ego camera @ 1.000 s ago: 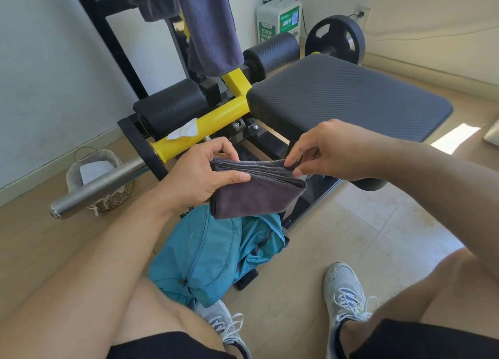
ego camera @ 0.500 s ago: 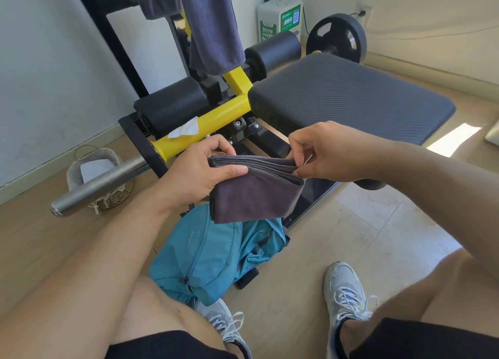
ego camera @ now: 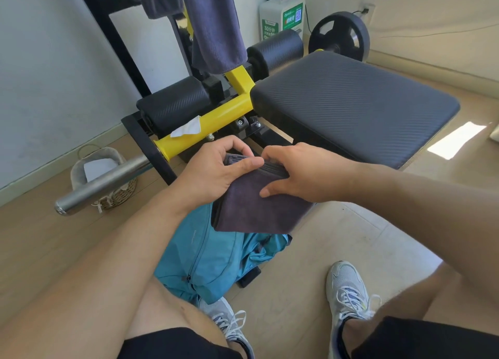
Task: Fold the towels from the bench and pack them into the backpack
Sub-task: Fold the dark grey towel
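Hanging over the bench frame above the worktop [ego camera: 351, 107], one towel [ego camera: 213, 29] remains unfolded. Below, the backpack [ego camera: 205, 261] mouth appears slack, which may snag entry. Both hands, left [ego camera: 213, 175] and right [ego camera: 305, 175], pinch the folded towel [ego camera: 253, 210]; a loosened grip risks unfolding.

left hand [ego camera: 213, 175] gripping, right hand [ego camera: 299, 173] pinching

folded towel [ego camera: 256, 207] btwn both hands, above backpack [ego camera: 213, 261] on floor; bench [ego camera: 351, 107] behind, basket [ego camera: 108, 175] left.
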{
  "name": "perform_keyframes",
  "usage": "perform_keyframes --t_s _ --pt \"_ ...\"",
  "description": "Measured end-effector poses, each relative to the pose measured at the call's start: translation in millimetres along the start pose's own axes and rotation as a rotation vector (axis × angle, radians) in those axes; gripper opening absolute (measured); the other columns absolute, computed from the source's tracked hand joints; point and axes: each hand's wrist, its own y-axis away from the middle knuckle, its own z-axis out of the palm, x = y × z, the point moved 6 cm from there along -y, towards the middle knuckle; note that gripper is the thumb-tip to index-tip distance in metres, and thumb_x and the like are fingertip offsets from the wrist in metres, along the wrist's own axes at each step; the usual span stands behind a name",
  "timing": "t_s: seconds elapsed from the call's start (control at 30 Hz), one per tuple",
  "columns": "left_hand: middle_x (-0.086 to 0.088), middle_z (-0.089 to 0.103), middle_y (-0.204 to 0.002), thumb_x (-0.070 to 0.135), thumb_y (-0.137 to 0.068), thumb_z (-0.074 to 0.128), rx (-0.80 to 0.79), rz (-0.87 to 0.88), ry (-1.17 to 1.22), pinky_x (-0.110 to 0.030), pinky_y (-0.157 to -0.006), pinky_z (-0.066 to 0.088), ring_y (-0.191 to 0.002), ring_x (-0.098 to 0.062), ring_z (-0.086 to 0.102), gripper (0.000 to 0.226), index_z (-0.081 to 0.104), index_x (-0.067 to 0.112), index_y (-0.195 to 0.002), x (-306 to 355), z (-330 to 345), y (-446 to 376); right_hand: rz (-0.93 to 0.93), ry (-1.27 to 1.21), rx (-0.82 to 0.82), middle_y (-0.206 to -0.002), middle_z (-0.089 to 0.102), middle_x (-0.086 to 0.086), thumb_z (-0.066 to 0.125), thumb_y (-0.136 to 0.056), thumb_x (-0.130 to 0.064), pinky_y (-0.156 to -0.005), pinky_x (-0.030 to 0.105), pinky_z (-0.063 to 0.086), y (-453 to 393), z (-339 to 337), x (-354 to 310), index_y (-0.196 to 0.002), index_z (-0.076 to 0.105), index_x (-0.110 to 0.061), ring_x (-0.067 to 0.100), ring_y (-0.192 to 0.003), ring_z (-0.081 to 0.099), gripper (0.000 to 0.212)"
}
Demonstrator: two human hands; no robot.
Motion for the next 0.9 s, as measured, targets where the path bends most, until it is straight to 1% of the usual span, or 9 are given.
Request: perform_keyframes --t_s 0.13,0.23,0.37,0.47,0.53,0.63,0.7,0.8,0.9 --pt "0.001 0.079 -0.1 0.053 -0.067 0.087 -0.157 -0.15 0.123 -0.03 -0.07 0.06 -0.09 -0.013 0.076 0.066 0.059 0.033 -0.124 -15.3 -0.1 3.0 -0.035 -0.158 -0.039 -0.103 0.07 -0.007 0.065 -0.094 -0.048 -0.085 0.04 0.055 -0.7 -6.7 6.2 -0.118 0.059 -0.028 0.013 -0.091 0.066 0.032" --pt "0.009 0.079 -0.107 0.026 -0.074 0.088 -0.302 -0.193 0.058 -0.023 -0.079 0.059 -0.1 -0.007 0.074 0.049 0.067 0.03 -0.118 -24.9 1.9 7.8 -0.035 -0.464 -0.023 -0.102 0.074 -0.004 0.066 -0.095 -0.038 -0.088 0.041 0.058 2.1 -14.4 16.3 -0.112 0.063 -0.02 0.012 -0.093 0.072 0.025" --pt "0.002 0.081 -0.098 0.023 -0.082 0.078 -0.202 -0.247 0.24 -0.018 -0.067 0.056 -0.089 -0.009 0.076 0.027 0.075 0.017 -0.108 -30.6 -6.6 7.2 0.1 -0.744 -0.068 -0.103 0.077 0.003 0.065 -0.095 -0.039 -0.09 0.046 0.06 7.2 -15.2 32.5 -0.111 0.065 -0.017 0.022 -0.096 0.075 0.027" --pt "0.001 0.081 -0.094 0.021 -0.087 0.075 -0.177 -0.251 0.243 -0.018 -0.067 0.056 -0.086 -0.009 0.076 0.018 0.076 0.014 -0.103 -28.9 -4.6 5.7 0.21 -0.758 -0.077 -0.103 0.077 -0.001 0.076 -0.08 -0.052 -0.086 0.042 0.061 7.6 -5.3 34.9 -0.11 0.065 -0.022 0.019 -0.095 0.075 0.044" --pt "0.002 0.08 -0.09 0.019 -0.091 0.073 -0.15 -0.267 0.244 -0.018 -0.063 0.055 -0.081 -0.007 0.075 0.013 0.076 0.012 -0.101 -26.0 -2.5 6.1 0.263 -0.653 0.0 -0.102 0.075 -0.007 0.082 -0.07 -0.059 -0.086 0.043 0.061 4.4 -1.8 35.6 -0.107 0.066 -0.029 0.015 -0.093 0.073 0.05" --pt "0.001 0.077 -0.086 0.036 -0.091 0.073 -0.04 -0.349 0.292 -0.023 -0.058 0.053 -0.076 -0.013 0.07 0.02 0.076 0.017 -0.098 -29.8 -6.7 3.5 0.319 -0.618 0.174 -0.097 0.073 -0.008 0.082 -0.078 -0.048 -0.083 0.039 0.06 1.9 -6.8 34.3 -0.103 0.067 -0.029 0.013 -0.09 0.07 0.035" --pt "-0.001 0.076 -0.095 0.05 -0.088 0.071 0.042 -0.449 0.535 -0.028 -0.073 0.054 -0.086 -0.017 0.068 0.033 0.077 0.02 -0.1 -34.0 -9.9 3.3 0.326 -0.816 0.267 -0.094 0.076 -0.004 0.082 -0.082 -0.038 -0.081 0.037 0.061 0.8 -8.2 33.3 -0.102 0.068 -0.025 0.014 -0.087 0.073 0.028" --pt "-0.008 0.062 -0.133 0.066 -0.084 0.068 0.007 -0.514 0.84 -0.039 -0.107 0.04 -0.121 -0.027 0.057 0.074 0.066 0.013 -0.135 -37.2 -3.7 5.2 0.365 -1.165 0.291 -0.101 0.078 0.001 0.078 -0.088 -0.03 -0.088 0.042 0.061 -3.5 -3.3 32.5 -0.111 0.069 -0.018 0.018 -0.093 0.076 0.028" --pt "-0.013 0.066 -0.137 0.05 -0.091 0.068 -0.083 -0.518 0.844 -0.052 -0.11 0.045 -0.128 -0.035 0.061 0.06 0.06 0.014 -0.139 -36.2 7.7 4.8 0.415 -1.356 0.218 -0.108 0.077 0.006 0.074 -0.091 -0.028 -0.091 0.045 0.06 -7.1 3.4 30.6 -0.116 0.068 -0.013 0.024 -0.098 0.075 0.03"
